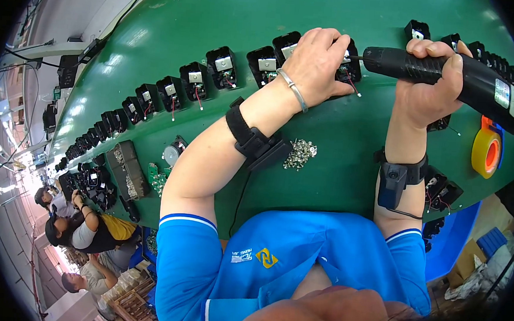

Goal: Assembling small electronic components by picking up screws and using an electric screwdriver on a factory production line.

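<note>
My right hand (pixel 430 91) is wrapped around a black electric screwdriver (pixel 386 63), held nearly level with its bit pointing left. The bit reaches a black plastic housing (pixel 354 72) with a metal plate and thin wires inside. My left hand (pixel 319 64) grips that housing, fingers over its far side and thumb at its near side; part of it is hidden under the hand. Just left of this hand stand similar open housings (pixel 261 65). Below my left wrist, a small heap of screws (pixel 300 155) lies on the green table (pixel 326 188).
A long row of black housings (pixel 170 93) curves away to the left. Nearer sit a dark parts tray (pixel 128 173), a round speaker (pixel 172 153) and green circuit boards (pixel 157 178). Yellow tape (pixel 486 152) and a blue bin (pixel 455 243) are on the right. Other people (pixel 82 232) work at far left.
</note>
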Motion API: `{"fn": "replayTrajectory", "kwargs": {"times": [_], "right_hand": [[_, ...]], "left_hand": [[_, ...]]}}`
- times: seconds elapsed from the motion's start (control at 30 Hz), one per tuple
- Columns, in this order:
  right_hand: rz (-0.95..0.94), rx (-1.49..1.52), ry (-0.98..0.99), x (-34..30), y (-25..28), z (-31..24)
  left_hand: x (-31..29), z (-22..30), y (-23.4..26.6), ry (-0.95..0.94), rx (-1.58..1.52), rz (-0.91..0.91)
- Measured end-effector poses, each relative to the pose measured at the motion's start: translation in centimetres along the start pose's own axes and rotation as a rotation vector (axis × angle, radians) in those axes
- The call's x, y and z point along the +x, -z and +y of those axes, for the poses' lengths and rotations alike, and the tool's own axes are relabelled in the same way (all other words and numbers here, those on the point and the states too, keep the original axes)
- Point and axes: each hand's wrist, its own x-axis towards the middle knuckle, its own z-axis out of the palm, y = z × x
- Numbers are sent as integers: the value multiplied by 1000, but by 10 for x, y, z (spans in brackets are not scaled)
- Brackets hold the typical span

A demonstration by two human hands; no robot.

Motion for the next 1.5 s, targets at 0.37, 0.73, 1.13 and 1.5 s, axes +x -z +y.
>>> {"fn": "replayTrajectory", "kwargs": {"times": [0.37,0.73,1.13,1.5], "right_hand": [[-31,0,-10,-4,-1,3],[-190,-65,71,-13,2,11],[-432,-127,145,-30,-8,21],[-249,-195,124,-19,-8,-30]], "left_hand": [[-1,0,0,-7,-5,-18],[-5,-4,-2,-1,-18,-11],[-10,-13,-3,26,-3,-30],[-19,-2,25,-20,244,87]]}}
